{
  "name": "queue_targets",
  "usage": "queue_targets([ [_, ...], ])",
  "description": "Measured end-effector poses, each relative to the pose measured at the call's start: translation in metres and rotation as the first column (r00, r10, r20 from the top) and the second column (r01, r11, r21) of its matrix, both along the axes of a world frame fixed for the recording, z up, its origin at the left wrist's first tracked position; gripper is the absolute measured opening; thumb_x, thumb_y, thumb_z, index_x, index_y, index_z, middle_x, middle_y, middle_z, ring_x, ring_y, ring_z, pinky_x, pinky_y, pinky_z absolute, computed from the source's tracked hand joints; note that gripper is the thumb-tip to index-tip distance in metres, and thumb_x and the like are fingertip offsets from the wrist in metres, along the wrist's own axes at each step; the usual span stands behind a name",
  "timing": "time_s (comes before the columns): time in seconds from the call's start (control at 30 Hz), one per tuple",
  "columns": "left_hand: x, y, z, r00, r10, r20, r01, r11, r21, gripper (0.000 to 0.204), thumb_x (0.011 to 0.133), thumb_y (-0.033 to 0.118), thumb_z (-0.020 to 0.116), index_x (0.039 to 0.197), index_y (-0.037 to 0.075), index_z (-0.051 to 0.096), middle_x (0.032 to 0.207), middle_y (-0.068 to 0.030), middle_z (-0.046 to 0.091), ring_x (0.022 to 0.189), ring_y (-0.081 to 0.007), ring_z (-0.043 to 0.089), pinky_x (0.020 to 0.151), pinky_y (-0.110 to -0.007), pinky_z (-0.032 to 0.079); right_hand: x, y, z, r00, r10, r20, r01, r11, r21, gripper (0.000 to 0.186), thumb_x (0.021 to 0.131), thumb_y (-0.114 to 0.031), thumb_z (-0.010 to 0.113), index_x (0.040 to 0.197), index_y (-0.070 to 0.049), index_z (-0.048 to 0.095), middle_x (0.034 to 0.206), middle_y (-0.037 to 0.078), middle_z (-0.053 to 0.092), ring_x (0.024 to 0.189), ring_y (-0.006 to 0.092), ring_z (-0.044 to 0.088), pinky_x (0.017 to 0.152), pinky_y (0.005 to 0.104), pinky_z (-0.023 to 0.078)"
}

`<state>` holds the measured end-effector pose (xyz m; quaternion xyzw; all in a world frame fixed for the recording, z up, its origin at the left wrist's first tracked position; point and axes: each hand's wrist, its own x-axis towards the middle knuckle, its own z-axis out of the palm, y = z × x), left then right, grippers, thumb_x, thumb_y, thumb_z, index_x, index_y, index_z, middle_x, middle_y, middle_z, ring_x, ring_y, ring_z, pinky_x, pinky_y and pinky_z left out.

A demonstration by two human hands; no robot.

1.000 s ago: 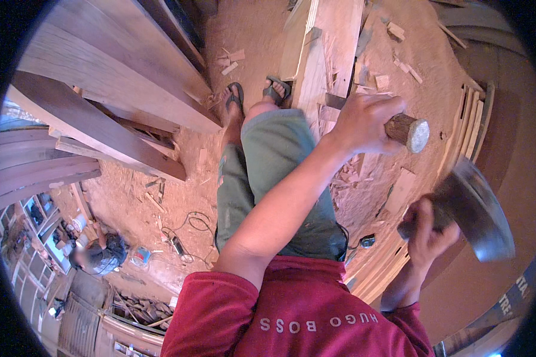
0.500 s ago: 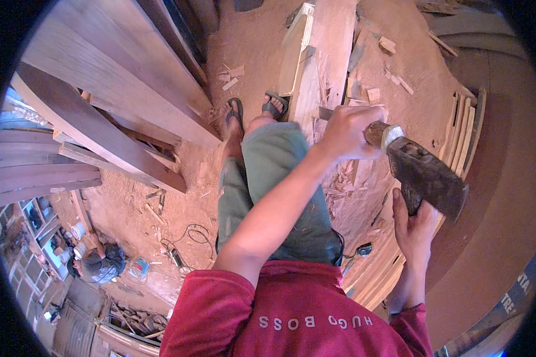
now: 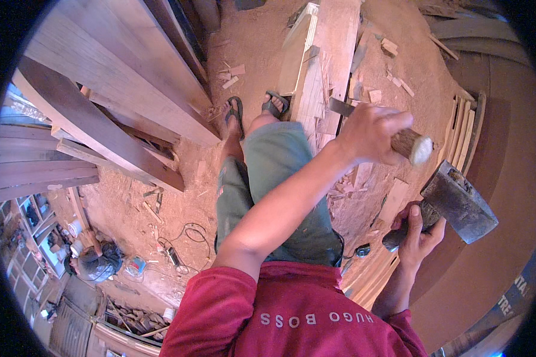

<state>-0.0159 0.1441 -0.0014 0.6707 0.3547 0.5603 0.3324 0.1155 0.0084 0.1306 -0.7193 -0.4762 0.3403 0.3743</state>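
My left hand (image 3: 372, 135) is closed round the wooden handle of a chisel (image 3: 404, 143). Its pale, rounded butt sticks out to the right, and its flat dark blade (image 3: 341, 107) points left over a wooden plank (image 3: 336, 35). Whether the edge touches the wood I cannot tell. Below and to the right, my right hand (image 3: 420, 235) grips a hammer (image 3: 467, 208) with a heavy, dark metal head and a short dark handle. A gap separates the hammer head from the chisel's butt. Wood chips (image 3: 346, 187) lie below the chisel.
Tall curved boards (image 3: 110, 128) lean at the left. Thin wood strips (image 3: 369, 282) lie by my right forearm, and more strips (image 3: 458, 131) stand at the right. At lower left another person (image 3: 98, 262) crouches near a cable (image 3: 196, 235). Offcuts (image 3: 390, 46) are scattered on the dusty floor.
The hammer head, before at the chisel's butt, has swung away to the lower right. My left hand and the chisel have shifted slightly right, showing more of the blade.
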Motion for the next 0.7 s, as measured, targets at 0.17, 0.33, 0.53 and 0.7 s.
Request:
queue_targets([
  [0.17, -0.003, -0.006, -0.018, 1.000, -0.017, -0.023, 0.017, 0.999, -0.030, 0.045, 0.049, 0.023, 0.082, 0.083, 0.007, 0.058, 0.075, -0.0115, 0.063, 0.073, -0.0319, 0.066, 0.064, -0.041, 0.052, -0.004, 0.000, -0.007, 0.999, 0.045, -0.027, -0.044, 0.999, 0.013, 0.019, 0.094, -0.010, 0.060, 0.104, 0.001, 0.047, 0.070, 0.008, 0.056, 0.050, 0.0149, 0.055, 0.045, 0.0263, 0.045],
  [0.33, 0.003, -0.008, -0.034, 0.997, 0.070, 0.010, -0.071, 0.996, 0.048, 0.043, 0.049, 0.025, 0.079, 0.084, 0.010, 0.059, 0.075, -0.0076, 0.064, 0.072, -0.0284, 0.066, 0.065, -0.040, 0.051, 0.000, -0.003, -0.011, 0.989, 0.134, 0.068, -0.131, 0.990, -0.053, 0.020, 0.095, -0.011, 0.059, 0.104, 0.001, 0.047, 0.069, 0.008, 0.056, 0.050, 0.0139, 0.055, 0.045, 0.0253, 0.044],
  [0.53, -0.002, -0.014, -0.033, 0.997, -0.019, -0.078, 0.018, 1.000, -0.007, 0.047, 0.048, 0.026, 0.080, 0.089, 0.010, 0.062, 0.080, -0.0082, 0.067, 0.069, -0.0272, 0.066, 0.061, -0.039, 0.052, 0.000, -0.007, -0.018, 0.992, 0.124, 0.030, -0.122, 0.990, -0.070, 0.022, 0.095, -0.014, 0.060, 0.105, 0.001, 0.046, 0.067, 0.007, 0.056, 0.050, 0.0132, 0.055, 0.045, 0.0247, 0.045],
  [0.7, -0.005, -0.015, -0.029, 1.000, -0.027, 0.000, 0.027, 1.000, 0.003, 0.040, 0.050, 0.020, 0.081, 0.080, 0.008, 0.056, 0.072, -0.0095, 0.057, 0.066, -0.0306, 0.061, 0.057, -0.039, 0.049, 0.011, -0.013, -0.026, 0.976, 0.186, 0.116, -0.178, 0.981, -0.081, 0.023, 0.095, -0.016, 0.060, 0.105, 0.000, 0.046, 0.066, 0.008, 0.056, 0.050, 0.0129, 0.055, 0.046, 0.0250, 0.045],
])
